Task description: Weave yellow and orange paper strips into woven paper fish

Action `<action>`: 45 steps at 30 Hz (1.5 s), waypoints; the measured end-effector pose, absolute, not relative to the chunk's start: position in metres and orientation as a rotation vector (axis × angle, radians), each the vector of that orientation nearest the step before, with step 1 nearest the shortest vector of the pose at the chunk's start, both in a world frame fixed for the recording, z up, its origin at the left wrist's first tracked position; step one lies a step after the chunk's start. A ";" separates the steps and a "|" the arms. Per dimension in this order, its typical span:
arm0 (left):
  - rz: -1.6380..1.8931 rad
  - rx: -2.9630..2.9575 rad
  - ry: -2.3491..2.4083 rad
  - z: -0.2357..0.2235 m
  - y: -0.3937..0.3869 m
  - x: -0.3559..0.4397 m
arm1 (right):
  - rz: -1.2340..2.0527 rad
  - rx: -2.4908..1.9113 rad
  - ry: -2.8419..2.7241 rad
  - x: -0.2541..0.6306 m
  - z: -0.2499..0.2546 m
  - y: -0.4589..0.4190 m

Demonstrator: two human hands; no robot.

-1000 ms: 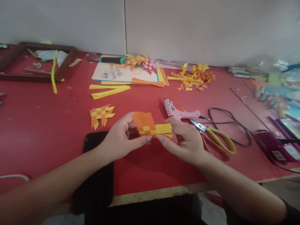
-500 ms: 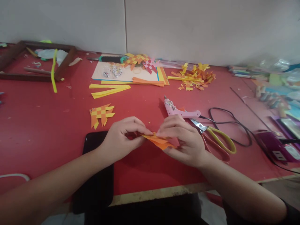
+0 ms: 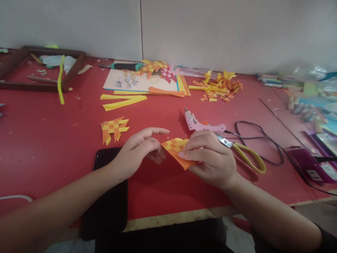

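Note:
Between the thumb and fingers of my right hand (image 3: 210, 158) is a woven paper fish (image 3: 172, 147), its yellow and orange checks facing up. Its right part is hidden by the fingers. My left hand (image 3: 143, 147) is just left of it, index finger stretched out and the other fingers loosely curled, holding nothing. A finished-looking checked paper fish (image 3: 113, 128) with a small eye lies on the red table to the left. Below my left wrist sits a black phone-like slab (image 3: 110, 200), reaching past the table's front edge.
A pink glue gun (image 3: 202, 126) and scissors (image 3: 246, 156) lie close beyond my right hand. Yellow paper strips (image 3: 123, 102) and a heap of paper scraps (image 3: 221, 86) are farther back. A brown frame (image 3: 28, 86) is at left, a purple power box (image 3: 306, 163) at right.
My left hand has let go of the woven paper and opened. My right hand has turned the piece so that its checked face shows.

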State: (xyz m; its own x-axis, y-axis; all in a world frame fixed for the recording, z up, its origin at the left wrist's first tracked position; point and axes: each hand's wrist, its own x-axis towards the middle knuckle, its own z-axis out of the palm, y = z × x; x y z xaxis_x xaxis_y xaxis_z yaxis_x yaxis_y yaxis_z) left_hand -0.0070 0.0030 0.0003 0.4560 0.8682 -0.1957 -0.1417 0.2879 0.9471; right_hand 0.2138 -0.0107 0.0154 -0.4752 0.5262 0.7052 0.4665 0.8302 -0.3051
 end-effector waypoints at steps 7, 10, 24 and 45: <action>0.862 1.181 0.936 0.002 0.003 -0.004 | 0.112 -0.707 -2.227 0.209 0.012 -0.010; 0.908 1.247 1.031 0.000 0.002 -0.005 | 0.099 -0.697 -2.253 0.208 0.012 -0.011; 0.958 1.888 1.110 0.000 -0.009 -0.005 | 0.911 -1.096 -1.925 0.209 0.012 -0.011; 0.935 1.579 1.149 0.004 -0.005 -0.005 | 0.245 -1.322 -1.984 0.243 0.019 0.001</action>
